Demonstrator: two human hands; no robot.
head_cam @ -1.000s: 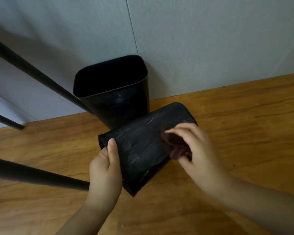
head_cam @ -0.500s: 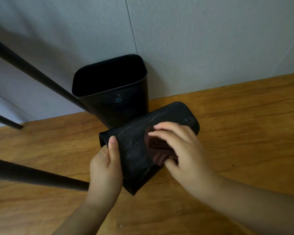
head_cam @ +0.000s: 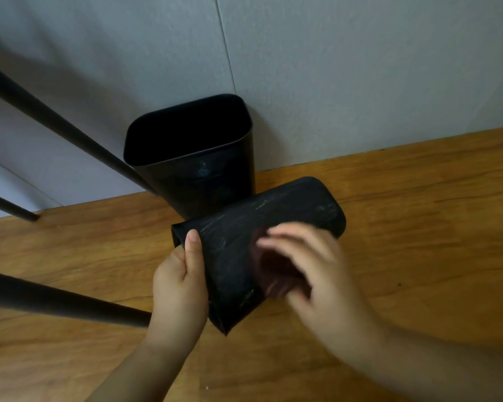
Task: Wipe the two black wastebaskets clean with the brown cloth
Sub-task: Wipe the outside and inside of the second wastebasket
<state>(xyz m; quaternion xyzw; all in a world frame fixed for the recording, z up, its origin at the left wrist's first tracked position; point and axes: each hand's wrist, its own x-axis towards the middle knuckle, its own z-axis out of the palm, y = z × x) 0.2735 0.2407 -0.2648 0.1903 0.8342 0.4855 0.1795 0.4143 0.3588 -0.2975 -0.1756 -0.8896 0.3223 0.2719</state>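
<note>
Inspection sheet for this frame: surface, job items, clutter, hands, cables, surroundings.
Surface: wooden floor, grain visible, a few small specks.
Job's things: tipped wastebasket lies on its side, pale scuff marks on its wall; upright wastebasket stands behind it against the wall; brown cloth pressed on the tipped one.
Clutter: nothing seen.
Grippers: left hand grips the tipped basket's rim end, thumb on top; right hand holds the cloth, motion-blurred.
Cables: nothing seen.
Surroundings: grey wall; black furniture legs at left.
</note>
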